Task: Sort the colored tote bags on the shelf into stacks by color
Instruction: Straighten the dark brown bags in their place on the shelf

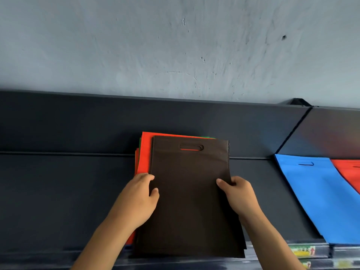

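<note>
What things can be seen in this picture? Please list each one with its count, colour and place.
brown bag: one, dark brown, top of the middle pile
red bag: at least one, red-orange, under the brown bag
green bag: only a thin edge shows, green, in the same pile
blue bag: one on top, blue, right side of the shelf
second red bag: one visible, red, far right, cut off by the frame
shelf: one, dark grey
wall: grey, behind
price labels: shelf front edge, lower right
left hand: on the pile's left edge
right hand: holding the brown bag's right edge

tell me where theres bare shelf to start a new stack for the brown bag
Widest bare patch: shelf left of the mixed pile. A narrower strip lies between the brown bag and the blue bag. The far right is crowded, blue overlapping the red bag.
</note>
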`<state>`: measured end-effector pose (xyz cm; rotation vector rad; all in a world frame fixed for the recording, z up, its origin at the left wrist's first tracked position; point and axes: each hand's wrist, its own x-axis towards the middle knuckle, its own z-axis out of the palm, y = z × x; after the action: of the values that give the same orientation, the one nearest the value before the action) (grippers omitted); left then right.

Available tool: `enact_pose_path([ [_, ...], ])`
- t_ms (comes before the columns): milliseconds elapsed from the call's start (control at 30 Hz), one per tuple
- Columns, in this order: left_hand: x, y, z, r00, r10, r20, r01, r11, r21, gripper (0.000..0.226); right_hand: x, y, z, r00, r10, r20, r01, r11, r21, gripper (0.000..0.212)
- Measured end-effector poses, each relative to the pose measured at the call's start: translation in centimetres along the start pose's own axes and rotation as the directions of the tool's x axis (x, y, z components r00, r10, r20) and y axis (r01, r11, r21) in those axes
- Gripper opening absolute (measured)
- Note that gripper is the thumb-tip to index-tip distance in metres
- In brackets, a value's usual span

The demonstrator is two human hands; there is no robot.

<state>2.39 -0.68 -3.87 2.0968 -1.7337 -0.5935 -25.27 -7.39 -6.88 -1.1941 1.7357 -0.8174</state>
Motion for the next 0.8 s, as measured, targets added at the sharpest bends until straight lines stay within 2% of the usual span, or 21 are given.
enact_pose_path([
  [167, -0.1, 0.9, 0.0, 1.000, 0.006, 0.024, -0.007, 0.999, 0.044, 0.045, 0.0, 0.2, -0.6, 0.999, 0.001, 0.043, -0.005, 0.997, 0.081, 0.020],
  [267, 0.1, 1.8, 0.4, 1.000, -0.001, -0.021, 0.001, 1.000, -0.013, 0.039, -0.2, 0.3, -0.8, 0.995, 0.000, 0.095, -0.013, 0.991, 0.131, 0.019],
  [433, 0.6, 3.3, 0.9, 0.996, -0.052, -0.076, 0.029, 0.960, -0.277, 0.038, -0.1, 0.4, -1.7, 0.986, 0.011, 0.166, -0.044, 0.980, 0.196, 0.015],
  [567, 1.4, 4.4, 1.1, 0.975, -0.210, -0.074, 0.132, 0.815, -0.565, 0.049, 0.2, 0.5, -3.6, 0.982, 0.023, 0.187, -0.080, 0.951, 0.300, 0.014],
  [667, 2.0, 5.7, 1.6, 0.970, -0.241, -0.012, 0.194, 0.810, -0.553, 0.055, 0.5, 0.4, -5.9, 0.976, 0.027, 0.217, -0.106, 0.928, 0.358, 0.017],
  [800, 2.4, 8.9, 3.3, 0.980, -0.196, 0.027, 0.179, 0.820, -0.543, 0.041, 1.7, 1.2, -9.2, 0.971, 0.037, 0.234, -0.125, 0.918, 0.375, 0.020],
])
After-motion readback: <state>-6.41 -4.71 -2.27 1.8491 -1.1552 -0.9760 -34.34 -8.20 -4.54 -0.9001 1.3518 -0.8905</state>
